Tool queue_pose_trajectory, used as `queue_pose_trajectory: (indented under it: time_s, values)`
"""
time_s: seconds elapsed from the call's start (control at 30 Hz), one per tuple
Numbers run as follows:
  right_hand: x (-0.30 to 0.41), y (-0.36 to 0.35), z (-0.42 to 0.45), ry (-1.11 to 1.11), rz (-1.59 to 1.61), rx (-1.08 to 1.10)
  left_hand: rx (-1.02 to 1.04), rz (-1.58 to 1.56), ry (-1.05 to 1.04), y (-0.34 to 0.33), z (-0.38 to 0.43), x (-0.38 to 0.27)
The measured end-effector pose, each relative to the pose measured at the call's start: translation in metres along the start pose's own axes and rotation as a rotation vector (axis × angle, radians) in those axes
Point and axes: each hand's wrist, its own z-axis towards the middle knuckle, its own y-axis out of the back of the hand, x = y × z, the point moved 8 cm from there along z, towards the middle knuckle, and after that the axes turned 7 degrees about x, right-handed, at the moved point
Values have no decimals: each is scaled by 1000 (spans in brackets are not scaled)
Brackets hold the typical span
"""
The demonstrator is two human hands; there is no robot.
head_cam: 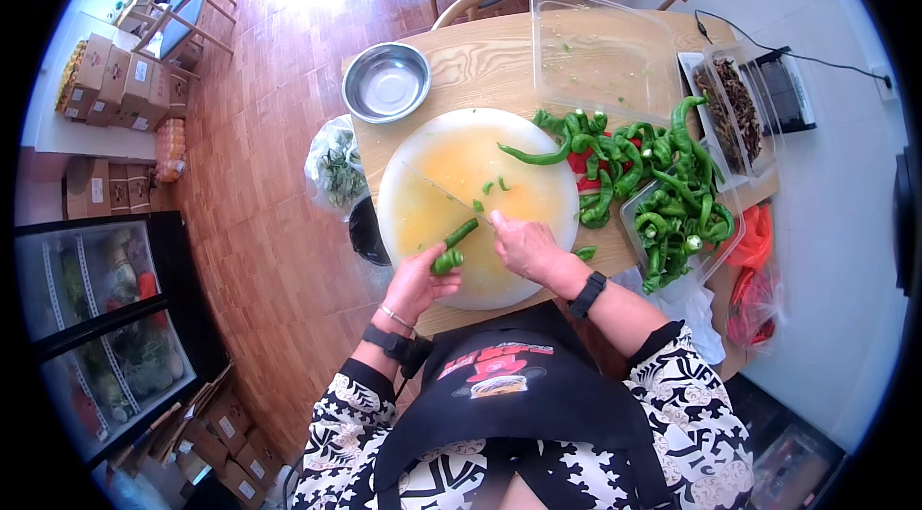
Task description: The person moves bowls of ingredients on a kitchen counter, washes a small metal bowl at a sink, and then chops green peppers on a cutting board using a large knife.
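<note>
My left hand (421, 276) grips a green pepper (461, 232) by the near side of a round white cutting board (432, 150). A thicker, curled green piece (448, 262) sits at the same fingertips; whether it belongs to the same pepper I cannot tell. In my right hand (529, 251) is a knife (439, 187), seen nearly edge-on, its thin blade slanting up and left over the board. Small cut pepper bits (497, 185) lie beyond the knife. One long green pepper (536, 155) reaches onto the board's right edge from a pile of green peppers (612, 157).
A steel bowl (387, 83) stands behind the board. Right of it are a clear plastic bin (605, 56), a clear tub of peppers (666, 236) and a container of dark dried food (735, 106). Left of the wooden table (461, 42) hangs a plastic bag with greens (337, 168).
</note>
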Motion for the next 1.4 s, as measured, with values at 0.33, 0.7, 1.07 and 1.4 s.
queue_pose_trajectory:
  time_s: [0.33, 0.7, 1.07, 1.4]
  values:
    - [9, 50, -19, 205, -127, -6, -86, -72, -15, -9, 11, 16]
    - [16, 30, -7, 277, -275, 141, -326, 1125, -930, -63, -64, -62]
    - [4, 30, -4, 61, 97, 16, -445, 883, -888, -39, -47, -29]
    - [9, 8, 11, 77, 107, 26, -469, 1033, -1006, -54, -61, -28]
